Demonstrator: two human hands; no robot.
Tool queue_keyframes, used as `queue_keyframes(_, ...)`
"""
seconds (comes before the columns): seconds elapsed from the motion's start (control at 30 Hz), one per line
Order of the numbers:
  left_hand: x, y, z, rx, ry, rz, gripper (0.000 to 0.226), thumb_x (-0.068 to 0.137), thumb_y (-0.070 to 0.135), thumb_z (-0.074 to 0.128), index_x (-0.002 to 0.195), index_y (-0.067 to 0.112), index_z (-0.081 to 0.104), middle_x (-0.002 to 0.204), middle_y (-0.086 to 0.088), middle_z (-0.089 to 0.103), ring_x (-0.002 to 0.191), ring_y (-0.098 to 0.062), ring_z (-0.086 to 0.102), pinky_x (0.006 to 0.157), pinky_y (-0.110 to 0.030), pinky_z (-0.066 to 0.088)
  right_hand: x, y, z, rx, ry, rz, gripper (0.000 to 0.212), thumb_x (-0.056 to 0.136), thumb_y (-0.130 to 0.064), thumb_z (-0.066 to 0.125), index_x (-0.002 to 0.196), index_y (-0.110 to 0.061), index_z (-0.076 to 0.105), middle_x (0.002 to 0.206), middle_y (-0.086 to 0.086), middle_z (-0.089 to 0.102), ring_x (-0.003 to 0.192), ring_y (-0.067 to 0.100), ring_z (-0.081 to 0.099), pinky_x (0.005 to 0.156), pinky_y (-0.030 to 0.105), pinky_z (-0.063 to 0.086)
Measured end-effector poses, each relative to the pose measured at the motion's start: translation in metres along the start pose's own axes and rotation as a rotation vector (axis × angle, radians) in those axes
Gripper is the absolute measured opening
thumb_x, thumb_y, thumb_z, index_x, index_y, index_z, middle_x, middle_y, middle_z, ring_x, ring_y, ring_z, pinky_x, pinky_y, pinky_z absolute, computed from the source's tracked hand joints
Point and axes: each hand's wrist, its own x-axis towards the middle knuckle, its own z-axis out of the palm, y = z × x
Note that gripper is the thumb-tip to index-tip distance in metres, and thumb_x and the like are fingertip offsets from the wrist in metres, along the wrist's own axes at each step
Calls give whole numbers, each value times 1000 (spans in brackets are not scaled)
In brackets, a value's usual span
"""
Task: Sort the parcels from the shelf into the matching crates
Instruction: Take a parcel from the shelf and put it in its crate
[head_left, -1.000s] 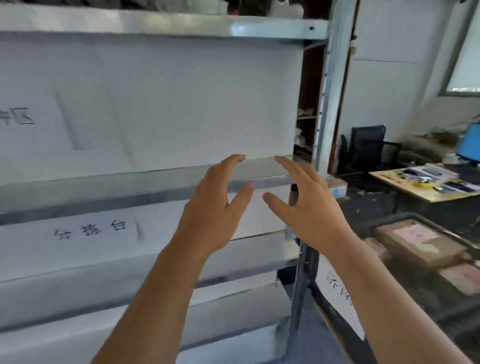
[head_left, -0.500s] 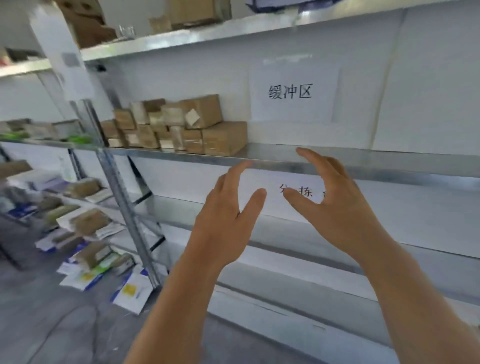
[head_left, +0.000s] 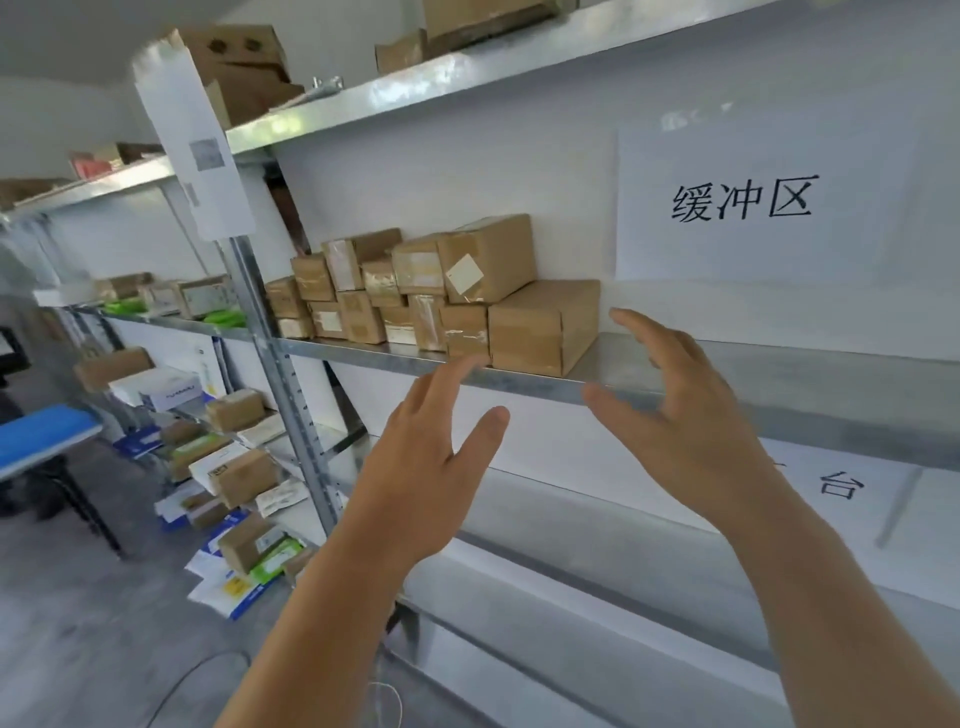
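Parcels: a stack of brown cardboard parcels (head_left: 431, 296) sits on the metal shelf (head_left: 675, 395) at centre frame, 2 layers high, just left of the paper sign (head_left: 748, 208) on the white back panel. More parcels and mailers (head_left: 228, 467) lie on the lower shelves at lower left of the frame. No crates in view, so I can't tell if anything has been sorted yet; judging by the full stack, most of the job is left.

Left hand (head_left: 426, 467): fingers straight and spread, empty, just below the shelf edge at frame centre. Right hand (head_left: 680, 421): fingers spread, slightly curved, empty, in front of the shelf right of the large bottom carton (head_left: 540, 327). Neither touches a parcel. Looks like a 2-hand reach for that end carton; pick not started.
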Motion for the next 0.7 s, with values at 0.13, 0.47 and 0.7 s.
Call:
queue_keyframes(0.13,61,-18,16,29,-28,-49,57,100,67,35,155,54,25,164,22,31,145,-11,40,118,-47,40,62,25,19,19,-8,25,68,91,-56,64,153,-53,34,150,-22,39,141,8,39,109,37,39)
queue_keyframes(0.47,173,-72,65,-27,-72,-59,51,105,60,41,153,52,29,161,20,37,142,-9,44,106,-33,37,143,75,65,-1,-71,124,64,94,-58,60,152,-55,33,150,-24,38,140,5,38,105,33,35)
queue_keyframes(0.7,198,-91,81,-230,89,-5,47,99,52,43,146,46,42,141,23,43,114,11,52,87,-17,47,168,83,98,-41,6,236,58,94,-72,50,148,-54,40,142,-26,44,133,6,48,110,40,44)
